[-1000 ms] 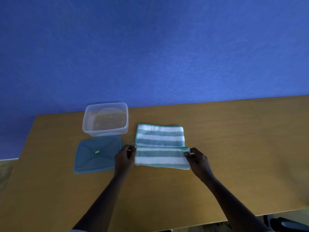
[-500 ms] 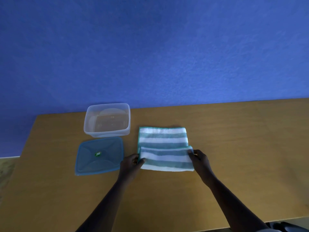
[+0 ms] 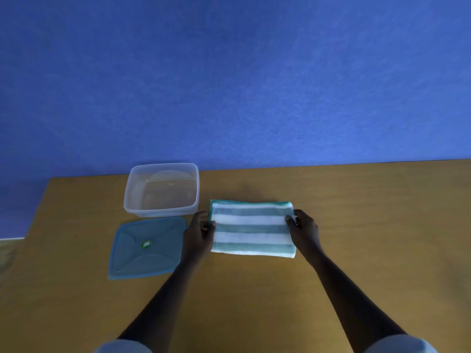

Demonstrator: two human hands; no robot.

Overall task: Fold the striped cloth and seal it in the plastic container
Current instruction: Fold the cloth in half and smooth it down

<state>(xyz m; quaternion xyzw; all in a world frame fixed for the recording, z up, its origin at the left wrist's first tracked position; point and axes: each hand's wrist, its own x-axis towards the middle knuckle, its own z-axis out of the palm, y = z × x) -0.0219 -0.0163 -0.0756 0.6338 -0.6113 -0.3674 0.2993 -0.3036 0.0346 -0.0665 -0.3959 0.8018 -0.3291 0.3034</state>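
Observation:
The green-and-white striped cloth (image 3: 251, 228) lies folded in half on the wooden table, its top layer nearly flush with the far edge. My left hand (image 3: 200, 231) pinches the cloth's left edge and my right hand (image 3: 303, 230) pinches its right edge. The clear plastic container (image 3: 161, 191) stands open and empty to the cloth's left, by the wall. Its blue lid (image 3: 147, 247) lies flat in front of it, just left of my left hand.
The wooden table (image 3: 369, 225) runs wide to the right of the cloth and toward me. A blue wall (image 3: 229, 85) rises directly behind the table's far edge. The table's left edge (image 3: 38, 212) is close to the container and lid.
Both hands have carried the near half of the cloth away from me and laid it over the far half, so the cloth now shows as one folded rectangle.

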